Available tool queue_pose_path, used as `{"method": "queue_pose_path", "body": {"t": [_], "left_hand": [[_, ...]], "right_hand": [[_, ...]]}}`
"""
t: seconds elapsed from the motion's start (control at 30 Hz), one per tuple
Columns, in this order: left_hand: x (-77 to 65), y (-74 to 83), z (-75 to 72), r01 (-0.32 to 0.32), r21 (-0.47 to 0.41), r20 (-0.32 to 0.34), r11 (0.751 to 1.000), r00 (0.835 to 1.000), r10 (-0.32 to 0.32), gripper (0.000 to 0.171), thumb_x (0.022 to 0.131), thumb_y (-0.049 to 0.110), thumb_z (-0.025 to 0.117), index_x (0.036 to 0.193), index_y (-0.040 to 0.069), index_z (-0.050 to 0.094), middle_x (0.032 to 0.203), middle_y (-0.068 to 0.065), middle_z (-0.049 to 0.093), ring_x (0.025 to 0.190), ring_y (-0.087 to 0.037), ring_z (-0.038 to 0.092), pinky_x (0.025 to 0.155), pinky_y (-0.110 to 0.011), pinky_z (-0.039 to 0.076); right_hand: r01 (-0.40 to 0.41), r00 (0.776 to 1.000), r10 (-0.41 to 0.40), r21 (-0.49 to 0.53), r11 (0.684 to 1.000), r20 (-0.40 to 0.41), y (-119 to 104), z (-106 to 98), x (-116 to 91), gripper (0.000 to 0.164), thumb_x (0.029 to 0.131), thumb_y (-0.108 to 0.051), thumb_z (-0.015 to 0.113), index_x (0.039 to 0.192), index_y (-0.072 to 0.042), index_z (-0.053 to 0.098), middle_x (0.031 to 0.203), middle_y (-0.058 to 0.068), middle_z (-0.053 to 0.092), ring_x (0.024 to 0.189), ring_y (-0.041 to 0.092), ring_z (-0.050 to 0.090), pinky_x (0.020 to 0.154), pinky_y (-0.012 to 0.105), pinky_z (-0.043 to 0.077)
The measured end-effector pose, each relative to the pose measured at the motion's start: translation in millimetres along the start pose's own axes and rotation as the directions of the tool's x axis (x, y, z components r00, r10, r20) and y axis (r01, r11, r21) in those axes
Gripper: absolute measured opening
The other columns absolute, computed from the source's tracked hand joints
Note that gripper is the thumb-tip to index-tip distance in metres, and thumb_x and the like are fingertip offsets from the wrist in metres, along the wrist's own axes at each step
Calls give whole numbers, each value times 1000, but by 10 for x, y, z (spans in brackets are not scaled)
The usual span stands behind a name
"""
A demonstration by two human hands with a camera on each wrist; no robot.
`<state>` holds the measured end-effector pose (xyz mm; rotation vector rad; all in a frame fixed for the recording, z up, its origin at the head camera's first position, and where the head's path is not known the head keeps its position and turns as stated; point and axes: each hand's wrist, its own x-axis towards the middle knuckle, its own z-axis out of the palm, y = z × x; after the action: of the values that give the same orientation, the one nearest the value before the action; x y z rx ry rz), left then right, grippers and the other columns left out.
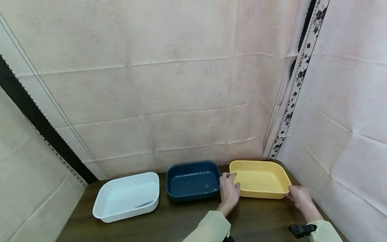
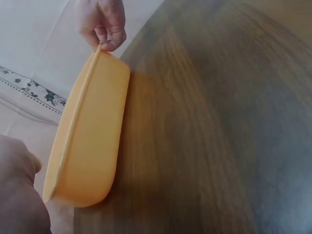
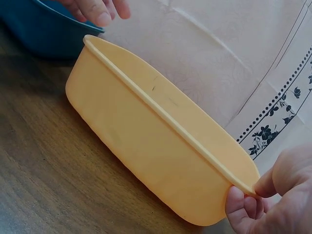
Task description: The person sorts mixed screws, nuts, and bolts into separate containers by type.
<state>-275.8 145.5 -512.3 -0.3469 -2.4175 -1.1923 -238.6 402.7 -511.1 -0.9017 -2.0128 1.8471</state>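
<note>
A yellow plastic tub [image 1: 261, 179] stands at the right end of the table. My right hand [image 1: 300, 197] pinches its right front rim between thumb and fingers, as the right wrist view also shows. By the tub's left end is my left hand [image 1: 228, 191], fingers loosely bent. In the right wrist view, the left hand's fingertips [image 3: 103, 19] hang in the air just past the tub's far corner, apart from its rim. To the left sits a dark blue tub [image 1: 193, 198] with a small metal nut [image 1: 207, 187] on its bottom.
A white tub [image 1: 130, 213] farther left holds a thin metal piece [image 1: 144, 204]. The dark wooden table [image 1: 181, 222] meets pale cloth hangings [image 1: 181, 101] at the back and both sides. A black wrist strap mount [image 1: 302, 231] sits by the right sleeve.
</note>
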Motion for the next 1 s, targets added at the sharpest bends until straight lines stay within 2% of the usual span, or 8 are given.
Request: {"method": "queue_pose_path", "body": {"t": [0.1,0.23,0.43,0.53,0.63,0.73,0.87,1.0], "left_hand": [[-25,-50,-102,-16,2,-26,1000,1000,16,30,83,7,81,113,10,76,103,-2,60,95,-21,56,78,-34,55],[-66,-138,-289,-37,2,-94,999,995,37,23,82,7,82,104,11,78,95,0,63,86,-20,59,71,-34,55],[-177,-313,-642,-73,25,-214,997,974,77,19,77,3,84,94,10,78,86,0,67,76,-18,63,63,-35,55],[-271,-432,-841,-68,17,-229,998,971,70,19,77,2,83,93,10,77,83,0,68,73,-15,63,62,-34,55],[-407,-580,-1042,-2,21,-209,1000,978,6,20,76,1,83,93,10,78,82,2,67,72,-11,63,62,-32,55],[-575,-727,-1217,110,31,-166,993,981,-104,19,77,2,84,94,10,78,80,5,65,71,-9,61,62,-31,54],[-786,-865,-1364,242,49,-130,969,963,-234,20,77,3,85,94,11,77,78,10,61,70,-7,59,62,-31,52],[-950,-929,-1433,308,55,-134,950,945,-299,22,74,3,86,92,11,76,77,11,58,67,-7,55,59,-31,49]], "right_hand": [[-4,1000,4,-10,1000,5,-9,5,-6,36,86,7,44,114,29,46,76,15,53,57,15,58,56,28,58],[-2,1000,2,-6,1000,21,-19,3,-14,37,88,5,44,115,30,44,76,15,52,57,14,58,56,27,58],[-2,999,1,19,1000,32,-21,-2,-13,39,88,6,43,117,31,41,76,16,51,57,13,57,54,24,56],[-12,1000,11,15,1000,23,-24,7,-9,39,87,6,44,117,31,41,78,16,51,57,14,57,55,25,57],[-25,999,25,7,1000,23,-25,22,2,41,87,5,44,119,30,42,77,15,52,56,13,58,57,26,58],[-22,999,22,16,1000,28,-20,30,12,41,88,5,44,120,31,42,76,14,52,56,13,59,56,26,58],[-21,999,21,9,1000,28,-18,21,17,42,89,5,43,121,31,40,78,16,52,57,13,58,55,25,57],[-37,999,37,5,999,26,-39,4,10,43,91,4,44,125,30,38,83,19,51,58,13,57,57,25,57]]}}
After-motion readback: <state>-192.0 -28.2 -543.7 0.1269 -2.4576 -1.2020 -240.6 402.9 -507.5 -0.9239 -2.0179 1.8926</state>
